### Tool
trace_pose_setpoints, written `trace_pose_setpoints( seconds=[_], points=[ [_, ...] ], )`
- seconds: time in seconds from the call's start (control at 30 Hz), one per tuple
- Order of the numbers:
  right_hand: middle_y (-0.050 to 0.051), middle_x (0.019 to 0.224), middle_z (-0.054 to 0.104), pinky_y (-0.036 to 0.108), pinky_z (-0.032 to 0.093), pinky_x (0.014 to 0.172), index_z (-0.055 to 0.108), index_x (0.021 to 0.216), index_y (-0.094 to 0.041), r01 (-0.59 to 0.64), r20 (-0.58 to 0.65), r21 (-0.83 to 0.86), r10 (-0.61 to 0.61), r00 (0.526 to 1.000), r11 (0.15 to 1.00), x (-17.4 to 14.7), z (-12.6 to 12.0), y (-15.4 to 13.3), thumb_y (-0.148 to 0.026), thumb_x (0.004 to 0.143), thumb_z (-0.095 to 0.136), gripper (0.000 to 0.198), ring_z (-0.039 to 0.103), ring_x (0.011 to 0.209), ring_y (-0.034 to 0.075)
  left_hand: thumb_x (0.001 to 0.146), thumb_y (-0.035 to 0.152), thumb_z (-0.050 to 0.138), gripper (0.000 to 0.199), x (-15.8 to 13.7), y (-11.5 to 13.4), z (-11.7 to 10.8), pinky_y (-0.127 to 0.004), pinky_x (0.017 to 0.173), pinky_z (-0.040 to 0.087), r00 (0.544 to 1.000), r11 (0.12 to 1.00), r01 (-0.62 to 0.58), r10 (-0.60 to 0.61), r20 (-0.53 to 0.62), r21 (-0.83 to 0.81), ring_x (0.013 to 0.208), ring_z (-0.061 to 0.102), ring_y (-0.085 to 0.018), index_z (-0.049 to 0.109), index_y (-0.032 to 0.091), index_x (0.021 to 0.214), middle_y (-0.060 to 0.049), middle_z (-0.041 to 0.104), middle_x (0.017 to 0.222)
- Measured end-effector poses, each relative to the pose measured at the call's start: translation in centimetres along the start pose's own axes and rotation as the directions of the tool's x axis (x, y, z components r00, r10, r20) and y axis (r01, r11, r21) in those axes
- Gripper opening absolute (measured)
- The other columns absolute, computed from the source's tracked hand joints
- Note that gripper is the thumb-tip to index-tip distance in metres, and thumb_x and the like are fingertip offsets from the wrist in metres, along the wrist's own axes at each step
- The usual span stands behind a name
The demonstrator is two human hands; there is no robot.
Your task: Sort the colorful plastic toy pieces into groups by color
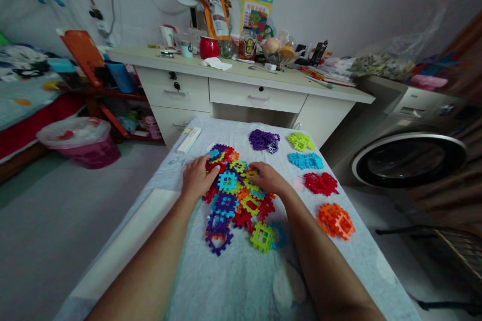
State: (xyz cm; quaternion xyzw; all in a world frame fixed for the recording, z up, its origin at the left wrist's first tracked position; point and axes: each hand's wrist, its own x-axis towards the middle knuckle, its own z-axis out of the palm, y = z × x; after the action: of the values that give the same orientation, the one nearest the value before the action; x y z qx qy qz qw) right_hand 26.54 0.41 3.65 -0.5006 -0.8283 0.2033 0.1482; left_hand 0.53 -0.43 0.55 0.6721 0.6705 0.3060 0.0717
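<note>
A mixed pile of flat notched plastic building pieces (227, 204) in purple, blue, red, orange and yellow-green lies mid-table. At its left edge my left hand (197, 178) touches the pieces, thumb spread away from the fingers; some fingertips are hidden among them. My right hand (268, 178) reaches into the pile's right side, its fingers curved and apart over yellow-green pieces. Along the right stand single-colour heaps: purple (264, 141), yellow-green (300, 141), light blue (305, 160), red (321, 183) and orange (336, 221). No piece is seen lifted in either hand.
A narrow white box (189, 141) lies at the table's far left on the pale cloth (211, 286). Behind it stands a white desk (241, 77) with jars, cups and packets. A washing machine (406, 130) is at right; a pink bin (85, 145) stands at left.
</note>
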Motion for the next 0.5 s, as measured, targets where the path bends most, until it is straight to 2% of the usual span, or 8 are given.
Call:
trace_pose_setpoints(
  seconds=[0.27,0.5],
  points=[
    [0.008,0.104,0.068,0.033,0.045,0.087,0.070,0.109,-0.016,0.009,-0.057,0.008,-0.009,0.998,1.000,-0.3,-1.3,0.1,-0.032,0.080,0.071,0.033,0.061,0.095,0.021,0.090,0.049,0.048,0.049,0.1,-0.1,0.1,-0.049,0.103,0.042,1.000,1.000,-0.012,0.012,-0.001,-0.002,0.119,0.057,-0.032,0.058,0.019,0.128,-0.012,0.063,0.130],
    [0.006,0.098,0.067,0.031,0.046,0.085,0.072,0.098,-0.017,-0.066,-0.129,0.006,0.067,0.989,0.998,-0.7,-2.9,0.6,-0.018,0.075,0.064,0.024,0.060,0.091,0.020,0.090,0.048,0.049,0.046,0.1,0.0,0.1,-0.048,0.103,0.042,1.000,1.000,-0.015,0.015,-0.006,-0.005,0.120,0.057,-0.031,0.058,0.022,0.127,-0.010,0.064,0.130]
  ],
)
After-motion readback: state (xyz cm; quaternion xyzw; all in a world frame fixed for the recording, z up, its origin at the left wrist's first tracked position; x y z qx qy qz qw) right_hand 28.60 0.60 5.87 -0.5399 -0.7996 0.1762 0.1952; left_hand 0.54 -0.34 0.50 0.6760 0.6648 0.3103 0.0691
